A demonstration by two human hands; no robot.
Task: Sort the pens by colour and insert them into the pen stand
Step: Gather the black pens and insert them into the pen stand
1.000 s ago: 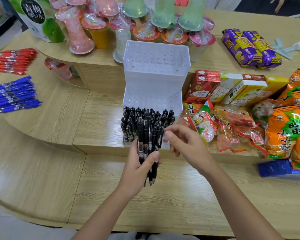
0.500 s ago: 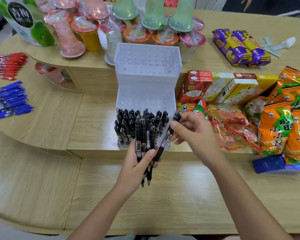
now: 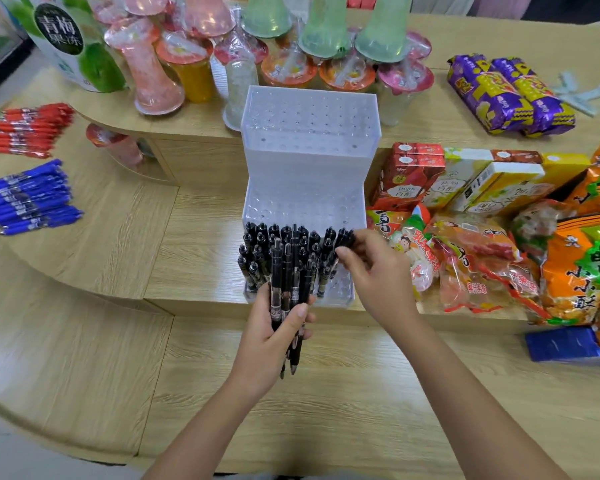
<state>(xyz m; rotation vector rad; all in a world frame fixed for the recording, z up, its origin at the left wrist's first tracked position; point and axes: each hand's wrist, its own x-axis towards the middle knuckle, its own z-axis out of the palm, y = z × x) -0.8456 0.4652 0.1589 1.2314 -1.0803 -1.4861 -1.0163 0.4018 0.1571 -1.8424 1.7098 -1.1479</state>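
Note:
A white three-step pen stand (image 3: pixel 307 174) stands in the middle of the wooden counter. Its lowest step holds several upright black pens (image 3: pixel 284 244). My left hand (image 3: pixel 274 337) grips a bundle of black pens (image 3: pixel 288 289) in front of the stand, tips pointing down. My right hand (image 3: pixel 371 271) pinches one black pen (image 3: pixel 345 239) by its top at the right end of the lowest step, its lower part down among the standing pens. Blue pens (image 3: pixel 28 199) and red pens (image 3: pixel 28 129) lie in piles at the far left.
Jelly cups and bottles (image 3: pixel 257 53) crowd the raised shelf behind the stand. Snack boxes (image 3: pixel 465 178) and orange snack bags (image 3: pixel 575 258) fill the right side. Purple packs (image 3: pixel 510 93) lie at the back right. A blue box (image 3: pixel 565 342) sits at the right edge.
My right hand drew one black pen out of the bundle, carried it up and right, and now holds it upright at the stand's lowest step. The left hand kept gripping the bundle.

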